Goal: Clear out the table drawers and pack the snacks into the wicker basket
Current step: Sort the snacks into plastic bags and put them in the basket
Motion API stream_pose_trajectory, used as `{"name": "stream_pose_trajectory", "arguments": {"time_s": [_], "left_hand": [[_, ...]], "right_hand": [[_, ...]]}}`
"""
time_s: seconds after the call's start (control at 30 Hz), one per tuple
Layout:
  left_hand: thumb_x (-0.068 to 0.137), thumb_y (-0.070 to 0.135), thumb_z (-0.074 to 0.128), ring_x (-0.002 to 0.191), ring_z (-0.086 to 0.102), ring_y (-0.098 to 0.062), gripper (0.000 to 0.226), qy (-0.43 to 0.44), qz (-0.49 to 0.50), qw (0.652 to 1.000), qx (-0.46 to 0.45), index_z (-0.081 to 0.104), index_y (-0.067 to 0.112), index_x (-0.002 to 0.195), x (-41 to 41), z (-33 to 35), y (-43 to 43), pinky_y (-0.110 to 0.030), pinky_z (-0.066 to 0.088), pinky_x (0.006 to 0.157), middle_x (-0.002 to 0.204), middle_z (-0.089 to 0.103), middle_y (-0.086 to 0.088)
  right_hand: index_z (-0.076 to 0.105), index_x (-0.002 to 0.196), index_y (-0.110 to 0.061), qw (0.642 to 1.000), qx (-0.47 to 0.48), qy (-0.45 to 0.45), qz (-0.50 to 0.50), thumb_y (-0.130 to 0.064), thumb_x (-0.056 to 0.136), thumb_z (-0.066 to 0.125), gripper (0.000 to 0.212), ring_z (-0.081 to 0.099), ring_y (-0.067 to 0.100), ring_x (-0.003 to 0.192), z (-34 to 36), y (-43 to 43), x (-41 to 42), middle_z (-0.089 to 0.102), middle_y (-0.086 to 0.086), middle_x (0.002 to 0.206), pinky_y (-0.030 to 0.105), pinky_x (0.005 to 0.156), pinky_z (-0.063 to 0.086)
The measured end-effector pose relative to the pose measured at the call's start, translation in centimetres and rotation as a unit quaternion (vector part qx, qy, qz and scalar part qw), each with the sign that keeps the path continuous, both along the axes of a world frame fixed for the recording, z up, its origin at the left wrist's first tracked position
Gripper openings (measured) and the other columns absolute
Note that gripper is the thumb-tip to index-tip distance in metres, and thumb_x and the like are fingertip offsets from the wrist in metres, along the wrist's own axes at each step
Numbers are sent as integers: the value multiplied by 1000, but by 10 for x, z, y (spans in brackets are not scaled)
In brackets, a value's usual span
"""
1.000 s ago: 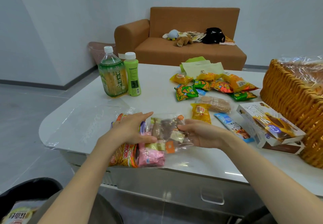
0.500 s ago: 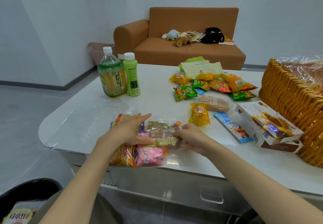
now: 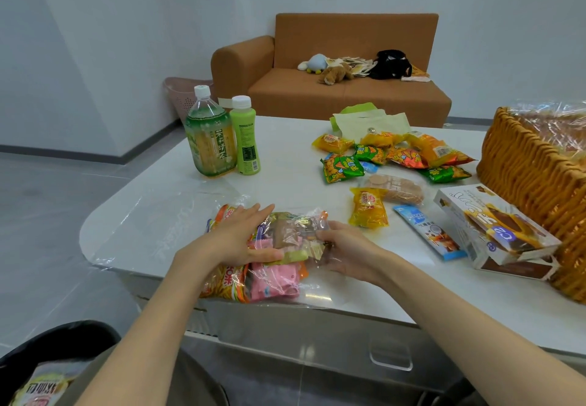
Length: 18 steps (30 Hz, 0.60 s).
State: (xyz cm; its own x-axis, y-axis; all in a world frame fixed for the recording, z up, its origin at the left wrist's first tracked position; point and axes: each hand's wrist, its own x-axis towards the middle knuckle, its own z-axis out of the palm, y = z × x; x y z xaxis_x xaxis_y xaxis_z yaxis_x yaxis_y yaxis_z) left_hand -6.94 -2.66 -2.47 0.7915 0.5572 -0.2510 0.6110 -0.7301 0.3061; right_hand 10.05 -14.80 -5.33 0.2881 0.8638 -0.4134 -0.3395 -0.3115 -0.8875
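A clear plastic bag of mixed snacks (image 3: 276, 266) lies at the table's near edge. My left hand (image 3: 237, 237) presses flat on its top, fingers straight. At the bag's right end my right hand (image 3: 348, 247) pinches the plastic with curled fingers. The wicker basket (image 3: 526, 183) stands at the far right, lined with crinkled clear film. Loose snack packs (image 3: 390, 158) lie scattered in the middle of the table. A chocolate pie box (image 3: 494, 231) leans against the basket. Below the tabletop, the drawer front with its handle (image 3: 391, 359) looks closed.
Two green drink bottles (image 3: 222, 139) stand at the back left of the white table (image 3: 152, 215). A blue wafer pack (image 3: 428, 231) lies beside the box. Another snack pack (image 3: 38, 386) rests on my lap. An orange sofa (image 3: 333, 88) stands behind.
My right hand turned from palm-up under the bag to pinching its right end. The bag's contents shifted slightly. My left hand stayed pressed on the bag.
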Motion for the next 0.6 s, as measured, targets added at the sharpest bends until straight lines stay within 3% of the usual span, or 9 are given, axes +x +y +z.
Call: {"name": "stream_pose_trajectory", "arguments": {"time_s": [0.07,0.13,0.2,0.3,0.4,0.43,0.5,0.57,0.6], "left_hand": [[82,58,59,148,-5,-21,96,1,-1,1000,1,-4,34,152,1,-1,-1,-39,7,121,161,-4,2],[83,57,59,148,-7,-22,96,5,-4,1000,-6,-4,34,152,2,1,-1,-39,6,120,161,-5,3],[83,56,59,148,-8,-21,96,8,-9,1000,-11,-4,35,152,2,1,-1,-39,5,120,161,-5,3],[84,57,58,148,-10,-21,94,8,-8,1000,-15,-4,35,151,0,0,0,-38,4,119,161,-7,4],[81,67,53,148,-11,-19,94,35,11,999,15,-5,41,150,-2,1,0,-50,-1,117,160,-12,9],[77,74,50,147,-14,-19,95,57,30,997,37,-7,45,148,-3,-1,1,-60,-5,112,159,-15,13],[60,89,44,144,-24,-28,106,90,81,992,38,-11,54,143,-5,-5,4,-73,-7,104,155,-25,15],[43,98,37,142,-26,-35,121,97,98,990,16,-17,54,142,-5,-9,9,-70,-7,109,154,-30,4],[44,96,35,142,-25,-35,122,99,89,991,16,-17,50,144,-5,-10,11,-65,-8,112,156,-27,-3]], "right_hand": [[58,97,-5,999,-1,-38,22,0,98,42,17,61,14,58,-1,1,-4,66,4,68,24,53,51],[62,102,2,996,-25,-81,40,-3,96,49,15,54,14,58,-2,2,-6,62,7,71,21,49,40],[62,105,-2,996,-45,-72,40,-6,95,55,13,53,16,64,-3,5,-8,60,11,83,22,50,43],[54,94,-10,994,-46,-96,24,-14,98,52,7,55,15,56,-1,8,-11,58,8,75,19,42,43],[58,85,-5,993,-50,-62,92,0,97,41,22,61,14,57,13,4,-5,59,8,70,26,59,56],[60,87,-5,988,-59,-89,113,0,96,42,21,58,11,57,16,2,0,57,7,70,28,65,58],[65,85,-7,973,-79,-182,115,-7,95,53,15,50,8,54,15,0,9,51,5,68,27,61,58],[69,85,-4,972,-77,-210,69,-7,90,63,8,51,8,47,10,0,11,53,4,60,27,56,58],[70,89,0,976,-66,-200,47,-7,88,66,7,54,9,45,8,0,9,57,4,58,28,54,58]]}}
